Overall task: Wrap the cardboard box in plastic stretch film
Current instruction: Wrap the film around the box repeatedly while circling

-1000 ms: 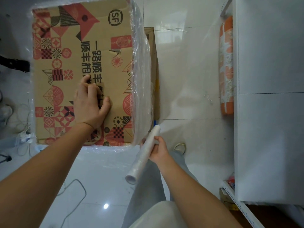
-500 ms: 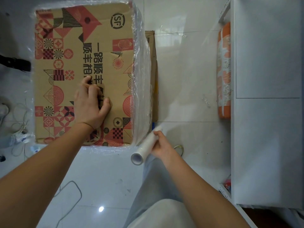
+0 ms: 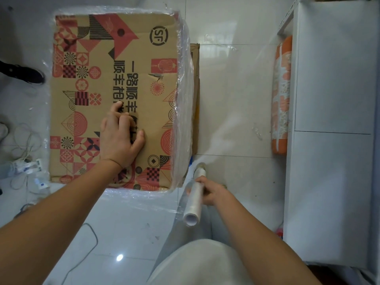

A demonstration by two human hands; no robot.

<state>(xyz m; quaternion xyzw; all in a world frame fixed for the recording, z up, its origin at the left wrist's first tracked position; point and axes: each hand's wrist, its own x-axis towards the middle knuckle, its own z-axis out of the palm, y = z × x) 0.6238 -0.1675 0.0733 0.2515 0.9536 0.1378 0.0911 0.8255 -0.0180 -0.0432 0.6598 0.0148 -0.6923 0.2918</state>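
A large cardboard box (image 3: 144, 83) with red and black patterns stands on the white tiled floor, its sides covered in clear stretch film (image 3: 184, 103). My left hand (image 3: 120, 136) rests palm down on the box top, fingers spread. My right hand (image 3: 211, 192) grips a white roll of stretch film (image 3: 192, 204) just off the box's near right corner. A hazy sheet of film runs from the roll up and away to the right.
A white shelving unit (image 3: 333, 140) fills the right side, with an orange patterned roll (image 3: 280, 95) lying against it. A flat cardboard piece (image 3: 196, 95) lies beside the box. Cables and a power strip (image 3: 26, 163) lie at left, a black shoe (image 3: 22, 73) above them.
My right hand has drawn the roll back toward me, off the box's near right corner. The left hand stays put on the box top.
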